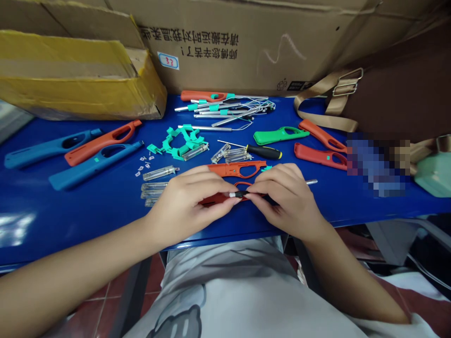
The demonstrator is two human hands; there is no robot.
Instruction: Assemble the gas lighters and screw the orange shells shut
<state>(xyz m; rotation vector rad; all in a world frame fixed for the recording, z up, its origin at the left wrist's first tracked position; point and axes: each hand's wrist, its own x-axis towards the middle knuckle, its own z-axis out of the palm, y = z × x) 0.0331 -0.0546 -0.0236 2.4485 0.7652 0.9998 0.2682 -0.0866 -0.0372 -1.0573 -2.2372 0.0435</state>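
Observation:
Between my two hands, just above the blue table, is a small black and white cylindrical part (239, 194) that looks like a lighter's igniter. The fingertips of my left hand (199, 195) pinch its white end. My right hand (287, 197) grips the black end between thumb and fingers. Under and behind my fingers lies a red lighter shell half (211, 201), mostly hidden. Just beyond it sits an orange-red shell half (232, 169) with a looped handle. Clear fuel tanks (154, 187) lie beside my left hand, partly covered by it.
A yellow-and-black screwdriver (264, 151) lies near green plastic clips (183, 141). Metal lighter tubes with wires (225, 112) are piled farther back. Blue shells (95, 164) lie left; a green shell (280, 134) and red shells (320, 156) right. Cardboard boxes (260, 51) stand behind.

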